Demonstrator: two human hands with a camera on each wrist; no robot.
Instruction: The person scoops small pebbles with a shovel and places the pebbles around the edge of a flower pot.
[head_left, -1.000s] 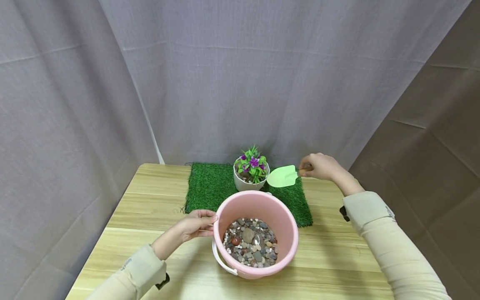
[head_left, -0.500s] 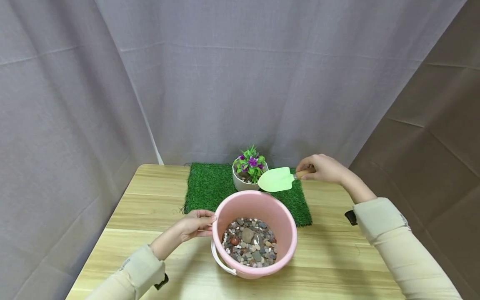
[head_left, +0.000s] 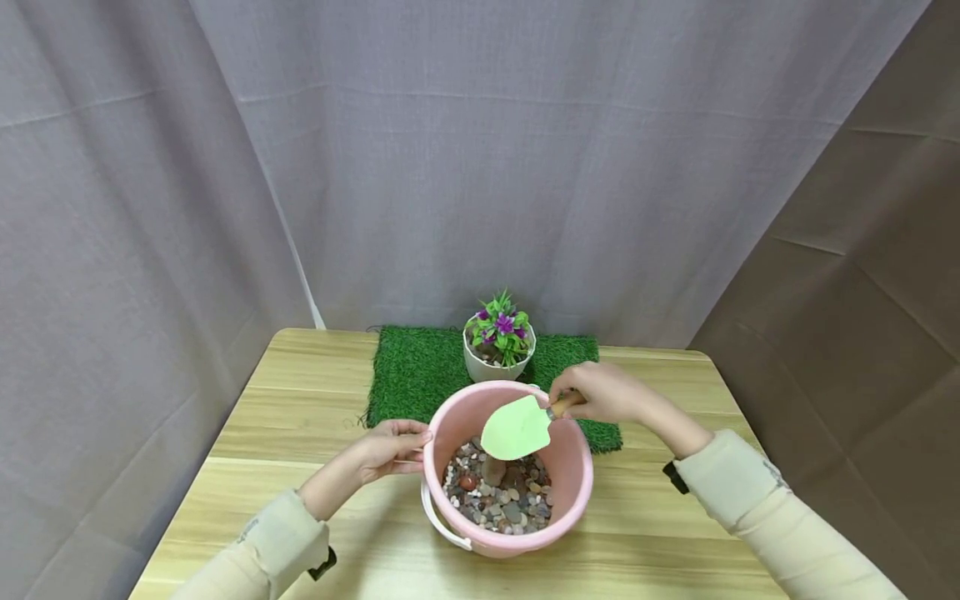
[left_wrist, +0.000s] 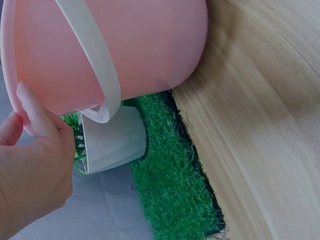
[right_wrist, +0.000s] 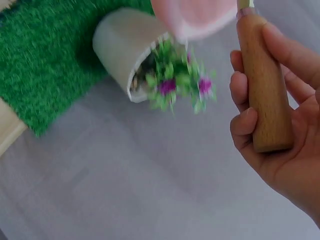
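Note:
A pink bucket (head_left: pixel 582 467) stands at the front middle of the table, with mixed pebbles (head_left: pixel 495 508) and some larger stones in its bottom. My left hand (head_left: pixel 390 448) pinches the bucket's left rim between thumb and fingers, which the left wrist view (left_wrist: pixel 35 155) also shows. In my right hand (head_left: pixel 603 392) is a garden trowel, its light green blade (head_left: pixel 516 429) over the bucket's mouth, above the pebbles. The fingers wrap the trowel's wooden handle (right_wrist: pixel 266 85) in the right wrist view. No stones show on the blade.
Behind the bucket, a white pot (head_left: pixel 491 367) with a purple-flowered plant (head_left: pixel 501 327) stands on a green turf mat (head_left: pixel 420 367). The bucket's white handle (left_wrist: pixel 95 50) hangs down its left side. Grey curtain (head_left: pixel 450 167) closes off the table's back.
My right hand has carried the trowel left and toward me, from beside the flower pot to over the bucket. The left hand keeps its hold on the rim.

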